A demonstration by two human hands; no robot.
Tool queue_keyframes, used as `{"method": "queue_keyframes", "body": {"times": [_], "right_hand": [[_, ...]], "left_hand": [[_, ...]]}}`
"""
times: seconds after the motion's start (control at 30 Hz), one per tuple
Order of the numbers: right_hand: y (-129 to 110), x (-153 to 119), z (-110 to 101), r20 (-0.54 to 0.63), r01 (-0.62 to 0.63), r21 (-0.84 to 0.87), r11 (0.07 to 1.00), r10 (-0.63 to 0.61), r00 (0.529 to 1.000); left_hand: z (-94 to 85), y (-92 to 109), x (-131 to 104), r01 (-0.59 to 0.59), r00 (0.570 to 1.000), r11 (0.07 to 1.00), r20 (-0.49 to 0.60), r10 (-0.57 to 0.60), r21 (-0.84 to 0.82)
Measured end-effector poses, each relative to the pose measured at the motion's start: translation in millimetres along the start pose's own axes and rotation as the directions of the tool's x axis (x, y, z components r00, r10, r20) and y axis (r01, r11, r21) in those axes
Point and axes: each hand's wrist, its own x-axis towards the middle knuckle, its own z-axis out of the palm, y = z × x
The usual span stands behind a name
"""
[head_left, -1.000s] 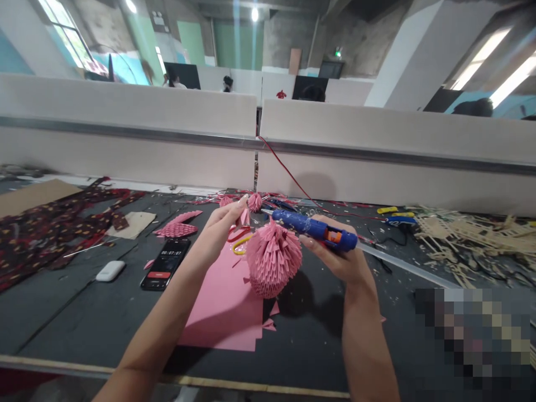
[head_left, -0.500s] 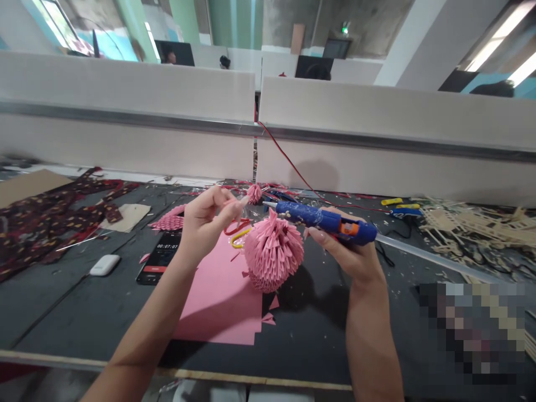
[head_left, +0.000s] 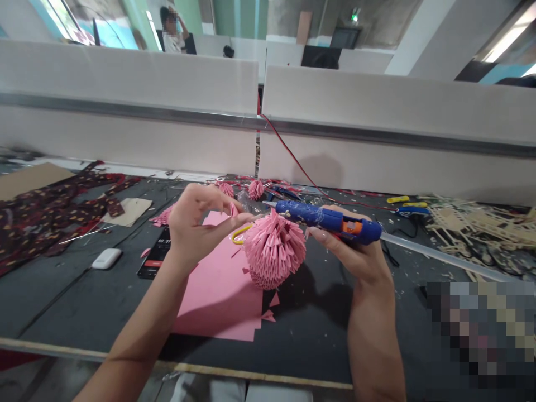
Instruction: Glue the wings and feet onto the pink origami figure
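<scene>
My right hand (head_left: 355, 259) grips a blue glue gun (head_left: 310, 215), with its nozzle pointing left and a long clear glue stick (head_left: 439, 254) out of its back. Just under the nozzle stands a round pink ball of folded paper (head_left: 276, 257). Left of it, my left hand (head_left: 196, 223) is closed in a pinch on a small pink folded paper piece (head_left: 233, 209), held close to the nozzle. Beneath both lie pink paper sheets (head_left: 221, 312). Small pink paper scraps (head_left: 268, 316) rest beside the ball.
A phone (head_left: 153, 259) and a white earbud case (head_left: 106, 258) lie on the left. Behind are small pink paper clusters (head_left: 255, 190) and dark patterned cloth (head_left: 62, 212). Wooden strips (head_left: 469, 223) pile up at right. A low white partition (head_left: 125, 134) closes the back; beyond it is a person (head_left: 172, 33).
My left hand has turned and come slightly right, its fingertips nearer the ball and nozzle. The glue gun stays above the ball. A person now shows beyond the partition.
</scene>
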Motion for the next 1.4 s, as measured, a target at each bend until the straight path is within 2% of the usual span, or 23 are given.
{"method": "queue_keyframes", "body": {"times": [0.1, 0.2, 0.3, 0.4, 0.47, 0.53, 0.6, 0.73, 0.87, 0.97, 1.1, 1.23, 1.4], "right_hand": [[1.5, 0.4, -0.6, 0.013, 0.002, 0.023, 1.000, -0.003, 1.000], [4.1, 0.5, 0.3, 0.029, 0.013, 0.051, 0.999, -0.015, 0.999], [7.4, -0.3, 3.7, -0.045, 0.066, 0.108, 0.992, -0.062, 0.997], [10.1, -0.5, 8.4, -0.143, 0.113, 0.170, 0.979, -0.089, 0.986], [10.8, 0.6, 11.4, -0.137, 0.116, 0.176, 0.978, -0.093, 0.986], [11.0, 2.2, 14.4, -0.103, 0.107, 0.170, 0.979, -0.091, 0.991], [11.3, 3.2, 17.2, -0.082, 0.090, 0.170, 0.981, -0.077, 0.994], [11.9, 2.9, 19.6, -0.074, 0.070, 0.176, 0.982, -0.057, 0.996], [8.6, 5.2, 18.9, 0.025, 0.062, 0.143, 0.988, -0.066, 0.998], [4.3, 9.1, 18.5, 0.082, 0.108, 0.115, 0.987, -0.118, 0.990], [1.6, 11.3, 15.0, 0.140, 0.157, 0.129, 0.979, -0.175, 0.975], [7.9, 7.1, 5.7, 0.041, 0.175, 0.147, 0.974, -0.183, 0.982], [19.5, 0.4, -5.8, -0.127, 0.108, 0.145, 0.983, -0.090, 0.988]], "left_hand": [[3.2, 3.5, -1.4, 0.102, 0.993, 0.995, -0.059, -0.101, 0.015], [4.5, 4.9, -0.9, 0.143, 0.984, 0.990, -0.104, -0.142, -0.001], [5.6, 3.7, 0.4, 0.250, 0.965, 0.958, -0.039, -0.258, -0.139], [6.3, 3.3, 1.5, 0.451, 0.890, 0.856, 0.056, -0.453, -0.252], [6.5, 4.3, 1.9, 0.548, 0.832, 0.787, 0.087, -0.548, -0.284], [6.5, 5.5, 2.1, 0.606, 0.789, 0.733, 0.121, -0.602, -0.308], [6.6, 6.0, 2.1, 0.631, 0.768, 0.694, 0.150, -0.623, -0.347], [7.2, 4.5, 1.9, 0.642, 0.750, 0.644, 0.164, -0.641, -0.416], [9.1, 5.4, 3.7, 0.650, 0.732, 0.602, 0.170, -0.659, -0.465], [10.5, 8.1, 6.1, 0.666, 0.718, 0.564, 0.216, -0.662, -0.488], [11.0, 8.6, 6.4, 0.664, 0.724, 0.582, 0.208, -0.658, -0.470], [11.5, 7.1, 3.4, 0.630, 0.759, 0.638, 0.180, -0.626, -0.442], [13.3, 13.4, 2.8, 0.620, 0.780, 0.700, 0.181, -0.599, -0.354]]}}
